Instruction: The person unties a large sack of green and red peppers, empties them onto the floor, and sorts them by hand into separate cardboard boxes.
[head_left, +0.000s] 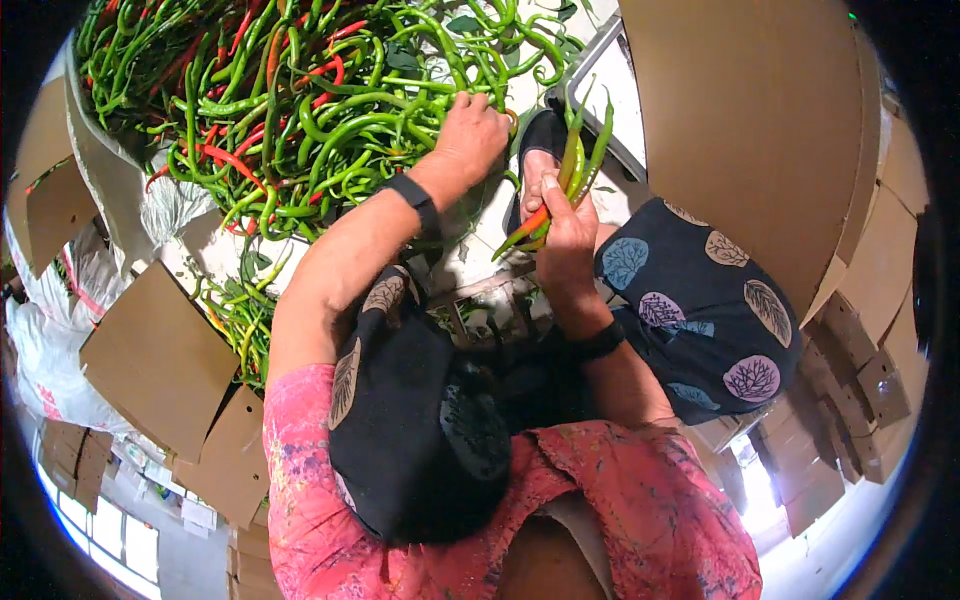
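A large heap of long chili peppers (352, 135), mostly green with some red, spreads across the upper left. At its right edge, my left hand (474, 139) reaches in with its back turned up. Its curled fingertips are hidden against the green peppers, so a grip cannot be made out. My right hand (568, 217) holds a small bunch of long peppers (576, 165) between thumb and fingers, over my shoe. These peppers are green, with orange-red on one. Their thin ends point away from me.
A tall cardboard box (742, 127) stands close on my right, beside a pale tray-like thing with a grey rim (637, 154). Left of my leg, more peppers (251, 322) lie by an open carton's flap (161, 360). Loose leaves (465, 24) lie about the heap.
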